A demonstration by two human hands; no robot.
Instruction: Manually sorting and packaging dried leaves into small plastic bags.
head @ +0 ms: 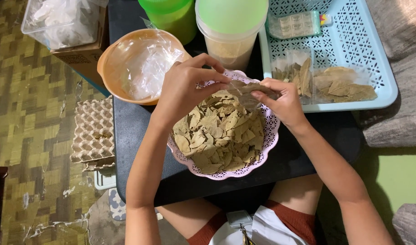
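- While the pink lace-rimmed basket (268, 138) remains heaped with dried leaves (219, 131), both hands work just above its far rim.
- Left hand (183, 86): fingers pinched on a small clear packet (249, 90) of leaves.
- Right hand (285, 102): closed on that packet's other end.
- Done: 2 filled packets (339, 84) lie in the blue tray (380, 86), right of the basket.
- Left, in my judgement: most of the leaves; empty bags wait in the orange bowl (109, 56), left of the basket.

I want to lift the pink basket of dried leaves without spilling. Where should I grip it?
Grip the pink basket by its scalloped rim at both bare side edges, coming from left and right: it is shallow, piled with dried leaves, and the hands hover over its far edge.
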